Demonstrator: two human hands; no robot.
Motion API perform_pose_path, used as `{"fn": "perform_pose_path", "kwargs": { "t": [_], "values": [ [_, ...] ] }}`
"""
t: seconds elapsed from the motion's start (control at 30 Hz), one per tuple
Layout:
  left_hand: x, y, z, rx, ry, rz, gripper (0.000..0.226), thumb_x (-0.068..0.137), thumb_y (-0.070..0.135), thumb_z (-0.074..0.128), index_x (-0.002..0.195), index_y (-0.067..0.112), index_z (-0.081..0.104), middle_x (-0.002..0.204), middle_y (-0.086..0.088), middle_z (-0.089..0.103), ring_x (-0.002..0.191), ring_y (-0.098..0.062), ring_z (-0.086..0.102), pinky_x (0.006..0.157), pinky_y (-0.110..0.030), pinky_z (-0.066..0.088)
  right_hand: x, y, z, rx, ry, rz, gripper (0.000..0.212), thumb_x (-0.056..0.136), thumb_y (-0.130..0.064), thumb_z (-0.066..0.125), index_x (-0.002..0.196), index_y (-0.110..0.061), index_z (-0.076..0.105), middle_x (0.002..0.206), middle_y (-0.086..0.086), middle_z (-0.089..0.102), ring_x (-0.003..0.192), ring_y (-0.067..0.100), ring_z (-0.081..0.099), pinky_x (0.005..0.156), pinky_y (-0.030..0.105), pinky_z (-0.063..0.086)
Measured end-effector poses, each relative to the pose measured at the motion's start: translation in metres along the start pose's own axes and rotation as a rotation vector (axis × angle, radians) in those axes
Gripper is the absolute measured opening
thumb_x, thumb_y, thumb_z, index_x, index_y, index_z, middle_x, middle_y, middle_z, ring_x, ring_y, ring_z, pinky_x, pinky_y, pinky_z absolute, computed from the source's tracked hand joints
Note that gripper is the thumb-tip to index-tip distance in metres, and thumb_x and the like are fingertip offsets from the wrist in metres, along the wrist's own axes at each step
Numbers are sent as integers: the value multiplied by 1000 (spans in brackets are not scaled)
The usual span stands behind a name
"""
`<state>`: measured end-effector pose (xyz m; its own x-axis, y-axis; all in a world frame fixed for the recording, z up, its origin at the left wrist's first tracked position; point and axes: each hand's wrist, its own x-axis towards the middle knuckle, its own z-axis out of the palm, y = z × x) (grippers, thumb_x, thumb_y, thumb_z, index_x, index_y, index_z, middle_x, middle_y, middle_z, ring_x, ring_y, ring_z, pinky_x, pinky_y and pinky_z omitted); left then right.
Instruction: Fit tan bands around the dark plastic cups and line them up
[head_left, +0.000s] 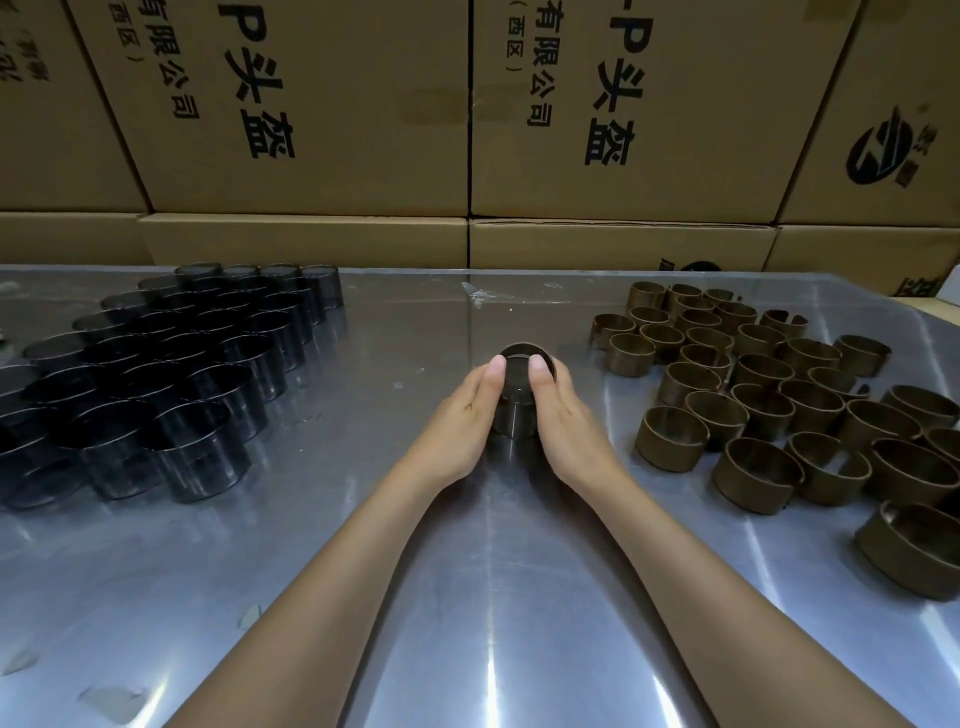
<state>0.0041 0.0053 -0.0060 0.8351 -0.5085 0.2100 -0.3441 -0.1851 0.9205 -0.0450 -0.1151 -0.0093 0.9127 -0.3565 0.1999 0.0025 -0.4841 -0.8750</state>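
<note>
One dark plastic cup (517, 387) stands on the steel table at the centre, held between both hands. My left hand (460, 415) wraps its left side and my right hand (569, 415) wraps its right side, both thumbs resting on the rim. A tan band edge (522, 347) shows around the cup's far rim; my hands hide how far it reaches down. Several dark cups (171, 364) stand in tidy rows at the left. Several loose tan bands (769, 405) lie in a pile at the right.
The shiny steel table (467, 597) stretches toward me between my forearms. Stacked cardboard boxes (322, 130) with printed characters form a wall along the table's far edge. A scrap of clear tape (480, 293) lies at the back centre.
</note>
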Motion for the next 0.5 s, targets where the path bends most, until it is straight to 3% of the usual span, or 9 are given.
{"fn": "perform_pose_path", "kwargs": {
  "t": [0.1, 0.23, 0.4, 0.5],
  "values": [
    [3, -2, 0, -7, 17, -40, 57, 101, 52, 21, 144, 23, 46, 145, 7, 49, 137, -6, 38, 118, -30, 24, 2, 2, -2, -51, -76, -2, 67, 96, -62, 18, 153, -27, 17, 155, -1, 34, 141, 22, 34, 115, 46, 28],
    [3, -2, 3, 2, 24, -71, 63, 99, 57, 15, 146, 25, 42, 150, 6, 43, 141, -6, 33, 120, -32, 21, 2, 3, 0, -58, -63, -34, 65, 97, -57, 20, 152, -22, 19, 154, -1, 32, 141, 20, 31, 114, 46, 28],
    [4, 8, 16, -140, 24, -146, 71, 96, 63, 10, 145, 23, 43, 148, -1, 45, 140, -13, 35, 119, -39, 23, 0, 0, 1, 115, 2, -48, 47, 102, -47, 25, 140, -20, 29, 138, -1, 40, 135, 21, 35, 111, 47, 32],
    [2, 15, 22, -267, 12, -144, 83, 89, 73, 11, 144, 19, 41, 148, -5, 44, 140, -16, 36, 119, -43, 25, -4, -6, 2, 209, 10, -72, 32, 103, -45, 25, 128, -27, 29, 139, 2, 38, 131, 18, 39, 105, 35, 35]
  ]
}}
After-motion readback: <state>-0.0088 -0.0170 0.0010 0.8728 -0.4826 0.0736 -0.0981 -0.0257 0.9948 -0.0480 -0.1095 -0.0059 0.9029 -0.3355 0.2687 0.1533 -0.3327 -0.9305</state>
